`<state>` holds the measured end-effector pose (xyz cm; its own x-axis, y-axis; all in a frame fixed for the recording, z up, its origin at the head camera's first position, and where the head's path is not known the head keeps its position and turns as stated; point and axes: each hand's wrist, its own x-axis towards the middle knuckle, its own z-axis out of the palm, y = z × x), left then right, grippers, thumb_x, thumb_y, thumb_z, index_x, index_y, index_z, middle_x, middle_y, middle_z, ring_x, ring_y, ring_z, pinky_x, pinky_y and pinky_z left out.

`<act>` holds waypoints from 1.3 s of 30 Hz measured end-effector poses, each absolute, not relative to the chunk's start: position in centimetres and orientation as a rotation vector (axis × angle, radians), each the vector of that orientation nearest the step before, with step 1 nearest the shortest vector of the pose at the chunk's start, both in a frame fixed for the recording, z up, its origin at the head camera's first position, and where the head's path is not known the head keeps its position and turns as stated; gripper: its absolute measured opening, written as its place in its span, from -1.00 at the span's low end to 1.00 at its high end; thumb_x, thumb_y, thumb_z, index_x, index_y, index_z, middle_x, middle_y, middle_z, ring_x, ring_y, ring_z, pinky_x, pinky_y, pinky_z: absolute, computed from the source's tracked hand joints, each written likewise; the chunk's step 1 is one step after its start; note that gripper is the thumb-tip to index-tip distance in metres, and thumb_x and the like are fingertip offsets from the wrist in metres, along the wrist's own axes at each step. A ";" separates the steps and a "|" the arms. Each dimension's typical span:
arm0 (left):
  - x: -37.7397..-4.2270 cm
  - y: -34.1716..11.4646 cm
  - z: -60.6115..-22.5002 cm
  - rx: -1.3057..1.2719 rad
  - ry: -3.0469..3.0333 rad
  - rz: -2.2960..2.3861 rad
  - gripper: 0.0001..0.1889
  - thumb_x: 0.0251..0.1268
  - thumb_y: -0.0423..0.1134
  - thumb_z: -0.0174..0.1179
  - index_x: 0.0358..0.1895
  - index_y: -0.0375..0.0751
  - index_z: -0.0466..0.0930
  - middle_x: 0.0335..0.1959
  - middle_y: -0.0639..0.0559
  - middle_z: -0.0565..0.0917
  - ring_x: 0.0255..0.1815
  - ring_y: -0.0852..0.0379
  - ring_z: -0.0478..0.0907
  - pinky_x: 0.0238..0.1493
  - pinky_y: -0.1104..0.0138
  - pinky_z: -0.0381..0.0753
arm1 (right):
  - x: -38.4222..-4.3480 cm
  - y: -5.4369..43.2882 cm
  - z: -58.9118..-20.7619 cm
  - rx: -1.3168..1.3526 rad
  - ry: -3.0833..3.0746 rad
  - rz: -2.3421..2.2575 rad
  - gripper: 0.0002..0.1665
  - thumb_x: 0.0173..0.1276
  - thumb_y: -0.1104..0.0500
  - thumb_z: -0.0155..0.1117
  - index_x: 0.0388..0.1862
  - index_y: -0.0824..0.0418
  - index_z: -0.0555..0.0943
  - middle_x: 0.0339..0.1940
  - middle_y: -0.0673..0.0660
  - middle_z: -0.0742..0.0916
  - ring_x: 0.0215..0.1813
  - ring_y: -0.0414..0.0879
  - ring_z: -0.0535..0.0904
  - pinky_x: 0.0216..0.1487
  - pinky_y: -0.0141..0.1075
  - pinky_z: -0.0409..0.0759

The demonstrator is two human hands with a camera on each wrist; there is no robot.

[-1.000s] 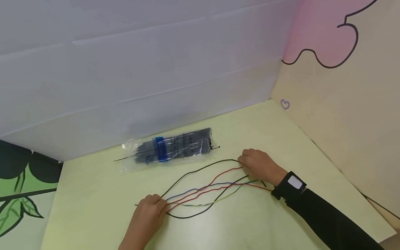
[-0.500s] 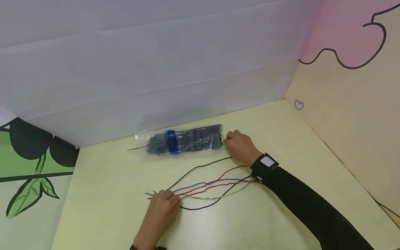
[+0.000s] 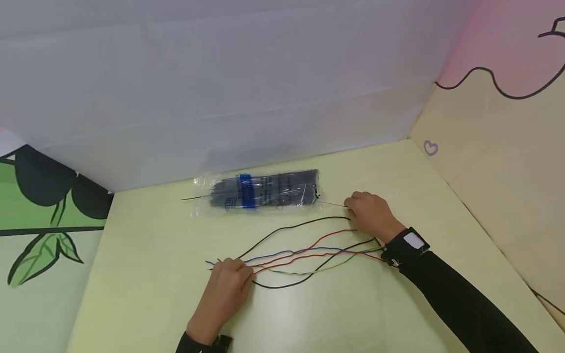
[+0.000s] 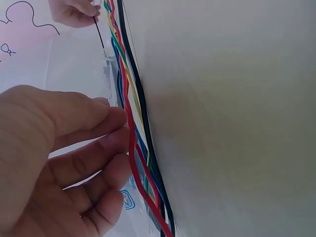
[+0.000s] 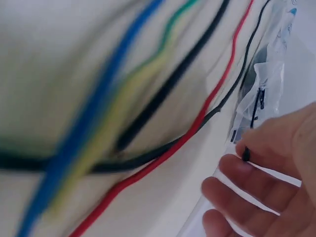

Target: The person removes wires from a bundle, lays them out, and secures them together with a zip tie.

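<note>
Several loose electrical wires, among them a red wire (image 4: 126, 94), a blue wire (image 5: 106, 81), a black wire (image 3: 291, 226) and a yellow-green wire (image 5: 123, 94), stretch across the table. My left hand (image 3: 227, 284) pinches them near their left ends with thumb and fingertips. Between thumb and forefinger, my right hand (image 3: 372, 213) pinches one end of a thin black cable tie (image 3: 332, 203). The tie runs leftward to the torn end of a clear plastic bag (image 5: 271, 74) packed with dark cable ties (image 3: 291, 189). Part of the wires' right ends passes under my right hand and wrist.
The bag lies near the back wall (image 3: 243, 98), with one tie (image 3: 191, 198) sticking out of its left end. A light yellow table (image 3: 145, 235) meets a painted wall (image 3: 494, 171) on the right. A dark cord (image 3: 547, 301) lies along the right edge.
My right hand has left the wires, reached the bag's right end, then moved back right, drawing a cable tie out. My left hand stays on the wires. The head view has shifted slightly.
</note>
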<state>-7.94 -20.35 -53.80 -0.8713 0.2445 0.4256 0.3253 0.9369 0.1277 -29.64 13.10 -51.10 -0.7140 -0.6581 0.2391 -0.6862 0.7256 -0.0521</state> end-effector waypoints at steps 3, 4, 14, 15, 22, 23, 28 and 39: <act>-8.1 -20.5 -53.4 -0.395 -2.698 -0.257 -0.88 -0.04 -0.31 0.47 -0.53 -0.04 0.70 -0.53 0.16 0.60 -0.52 0.14 0.36 -0.41 0.36 0.14 | -30.3 11.6 -51.0 1.097 -2.741 0.214 -0.86 0.36 0.16 0.27 -0.18 0.16 0.69 -0.32 0.12 0.69 -0.36 0.01 0.61 -0.40 -0.15 0.55; -8.2 -20.5 -53.3 -0.395 -2.706 -0.253 -0.88 -0.03 -0.31 0.46 -0.53 -0.03 0.70 -0.52 0.17 0.60 -0.52 0.14 0.36 -0.40 0.36 0.14 | -30.5 10.9 -51.1 1.117 -2.732 0.196 -0.84 0.37 0.14 0.26 -0.15 0.16 0.69 -0.30 0.12 0.70 -0.35 0.02 0.62 -0.40 -0.14 0.56; -8.3 -20.4 -52.3 -0.397 -2.757 -0.182 -0.89 0.07 -0.24 0.41 -0.52 0.00 0.69 -0.58 0.18 0.55 -0.56 0.17 0.31 -0.44 0.36 0.11 | -30.2 9.6 -50.2 1.205 -2.871 0.221 -0.78 0.39 0.30 0.14 -0.06 0.13 0.64 -0.40 0.10 0.75 -0.41 -0.05 0.63 -0.50 -0.25 0.49; -8.3 -20.5 -52.3 -0.392 -2.764 -0.178 -0.89 0.08 -0.24 0.41 -0.52 0.00 0.69 -0.58 0.18 0.55 -0.56 0.16 0.31 -0.44 0.36 0.11 | -29.9 10.1 -50.0 1.197 -2.901 0.251 -0.78 0.37 0.31 0.13 -0.07 0.15 0.64 -0.39 0.10 0.74 -0.41 -0.07 0.61 -0.47 -0.26 0.49; -8.0 -20.6 -52.1 -0.366 -2.787 -0.205 -0.88 0.12 -0.23 0.40 -0.52 -0.01 0.67 -0.58 0.17 0.55 -0.55 0.17 0.29 -0.42 0.36 0.11 | -27.8 14.3 -49.8 0.990 -2.982 0.431 -0.86 0.30 0.30 0.00 -0.33 0.20 0.54 -0.51 0.05 0.59 -0.50 -0.15 0.35 -0.50 -0.33 0.32; -7.9 -20.5 -52.1 -0.366 -2.786 -0.208 -0.87 0.13 -0.23 0.39 -0.52 -0.01 0.67 -0.58 0.17 0.54 -0.55 0.17 0.29 -0.42 0.36 0.11 | -27.5 15.0 -49.8 0.973 -2.975 0.446 -0.85 0.33 0.27 0.00 -0.29 0.19 0.55 -0.51 0.04 0.60 -0.52 -0.17 0.34 -0.51 -0.34 0.29; -7.6 -20.2 -52.1 -0.368 -2.793 -0.218 -0.86 0.18 -0.24 0.35 -0.52 0.00 0.66 -0.60 0.17 0.52 -0.55 0.17 0.27 -0.41 0.35 0.12 | -26.0 17.6 -49.8 1.000 -2.861 0.500 -0.78 0.43 0.17 0.13 -0.05 0.16 0.65 -0.46 -0.01 0.71 -0.56 -0.23 0.35 -0.50 -0.37 0.29; -8.1 -19.6 -51.6 -0.367 -2.852 -0.278 -0.95 0.20 -0.17 0.34 -0.34 -0.04 0.72 -0.41 0.08 0.61 -0.38 0.09 0.43 -0.30 0.26 0.34 | -23.2 21.3 -49.7 0.963 -2.728 0.550 -0.85 0.30 0.29 0.28 -0.22 0.10 0.72 -0.54 -0.07 0.62 -0.51 -0.27 0.38 -0.52 -0.41 0.30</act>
